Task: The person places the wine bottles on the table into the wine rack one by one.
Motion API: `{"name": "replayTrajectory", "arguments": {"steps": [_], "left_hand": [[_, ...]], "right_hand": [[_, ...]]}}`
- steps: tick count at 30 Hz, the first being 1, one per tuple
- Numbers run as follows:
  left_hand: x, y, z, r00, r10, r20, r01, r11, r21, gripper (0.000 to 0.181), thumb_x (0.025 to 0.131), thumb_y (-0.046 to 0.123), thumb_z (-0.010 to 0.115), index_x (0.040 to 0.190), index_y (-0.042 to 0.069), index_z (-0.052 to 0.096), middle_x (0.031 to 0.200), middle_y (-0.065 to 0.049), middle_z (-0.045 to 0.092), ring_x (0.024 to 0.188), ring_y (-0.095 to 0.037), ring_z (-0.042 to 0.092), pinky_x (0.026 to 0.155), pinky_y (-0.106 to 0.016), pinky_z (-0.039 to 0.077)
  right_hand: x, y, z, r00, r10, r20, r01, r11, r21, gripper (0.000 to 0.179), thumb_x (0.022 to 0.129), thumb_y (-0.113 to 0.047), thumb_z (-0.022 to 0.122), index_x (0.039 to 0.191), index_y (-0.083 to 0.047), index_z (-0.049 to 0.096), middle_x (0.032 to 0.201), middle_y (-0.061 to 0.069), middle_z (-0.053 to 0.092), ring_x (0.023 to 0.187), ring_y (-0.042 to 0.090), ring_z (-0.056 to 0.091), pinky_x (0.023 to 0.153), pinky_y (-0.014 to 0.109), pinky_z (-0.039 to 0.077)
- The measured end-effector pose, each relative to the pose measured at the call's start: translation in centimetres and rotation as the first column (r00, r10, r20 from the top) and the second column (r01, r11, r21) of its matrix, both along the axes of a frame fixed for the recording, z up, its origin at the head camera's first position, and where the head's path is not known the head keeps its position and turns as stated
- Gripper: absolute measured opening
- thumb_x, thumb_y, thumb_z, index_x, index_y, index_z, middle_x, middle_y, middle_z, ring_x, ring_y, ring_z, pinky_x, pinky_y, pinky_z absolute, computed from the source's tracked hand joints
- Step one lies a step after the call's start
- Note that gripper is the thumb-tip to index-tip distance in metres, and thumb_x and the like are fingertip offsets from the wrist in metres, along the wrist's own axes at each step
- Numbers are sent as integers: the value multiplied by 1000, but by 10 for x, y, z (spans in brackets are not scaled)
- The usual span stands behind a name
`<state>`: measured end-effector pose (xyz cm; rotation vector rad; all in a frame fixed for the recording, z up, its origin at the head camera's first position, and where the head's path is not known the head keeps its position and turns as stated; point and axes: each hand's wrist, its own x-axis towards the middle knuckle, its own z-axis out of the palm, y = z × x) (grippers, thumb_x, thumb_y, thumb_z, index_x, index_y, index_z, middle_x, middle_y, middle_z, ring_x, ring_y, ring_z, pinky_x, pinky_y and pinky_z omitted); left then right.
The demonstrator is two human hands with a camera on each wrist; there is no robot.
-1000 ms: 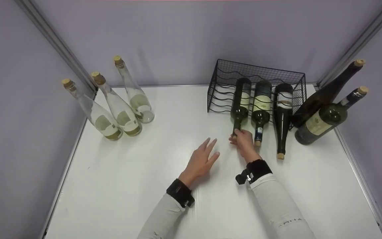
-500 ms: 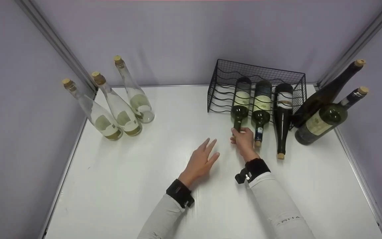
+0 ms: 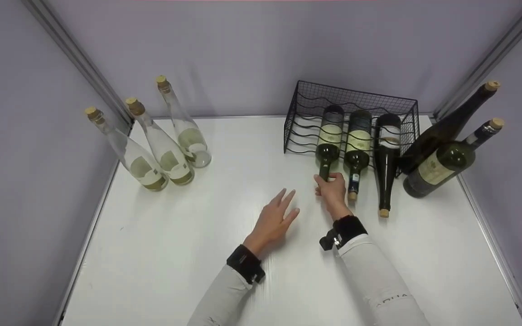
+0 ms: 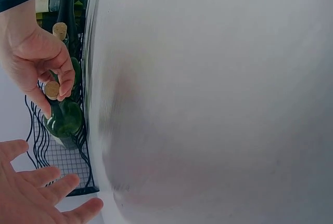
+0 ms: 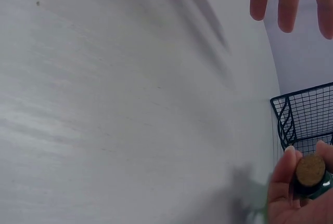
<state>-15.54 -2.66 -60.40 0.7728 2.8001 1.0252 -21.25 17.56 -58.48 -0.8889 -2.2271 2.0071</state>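
Observation:
My right hand [image 3: 333,192] pinches the neck of a green wine bottle [image 3: 328,151] between thumb and fingers. That bottle lies in a black wire wine rack [image 3: 304,131], neck toward me, its cream label facing up. In the right wrist view its cork [image 5: 310,170] shows between the fingertips. My left hand [image 3: 271,222] is held over the white table with fingers spread, touching nothing. Beside the held bottle lie a second green wine bottle [image 3: 357,158] with a cream label and a slimmer dark bottle [image 3: 384,163], both corked and in the rack.
Three clear corked bottles [image 3: 177,165] stand at the back left. Right of the rack stand a dark slim bottle [image 3: 437,129] and a green wine bottle [image 3: 444,163]. Grey panels [image 3: 243,54] enclose the white table [image 3: 175,253] at back and sides.
In the right hand's grip the bottle has turned about its length, so its label now faces up. The right hand has shifted slightly up the neck. The left hand has stayed put.

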Motion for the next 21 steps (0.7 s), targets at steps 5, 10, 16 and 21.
{"name": "replayTrajectory", "arguments": {"steps": [5,10,16,21], "left_hand": [[0,-1,0,1000,-5,-6,5,1000,0,61,104,52,32,156,19,30,157,-14,30,141,-31,33,108,-52,34],[0,-4,0,1000,5,6,-5,1000,5,62,104,53,31,156,19,29,157,-14,29,141,-31,32,109,-53,32],[-3,-10,2,999,33,13,-33,999,8,63,104,54,31,156,19,29,158,-14,28,141,-32,32,110,-52,31],[-5,-14,5,998,60,24,-60,998,3,63,104,54,30,156,18,29,158,-14,28,141,-33,32,110,-52,31]], "right_hand": [[1,1,-1,999,24,25,-25,999,44,52,95,-28,67,133,-1,43,94,14,60,79,22,66,72,34,56],[3,3,-2,997,73,38,-77,993,87,57,96,-32,63,140,-4,40,100,13,59,91,29,64,73,32,53],[8,6,2,988,146,47,-152,970,192,63,98,-36,59,147,-5,34,103,14,59,91,27,62,68,29,46],[11,10,6,985,173,23,-172,939,296,68,99,-35,57,151,-3,29,117,21,52,103,30,57,81,38,45]]}}
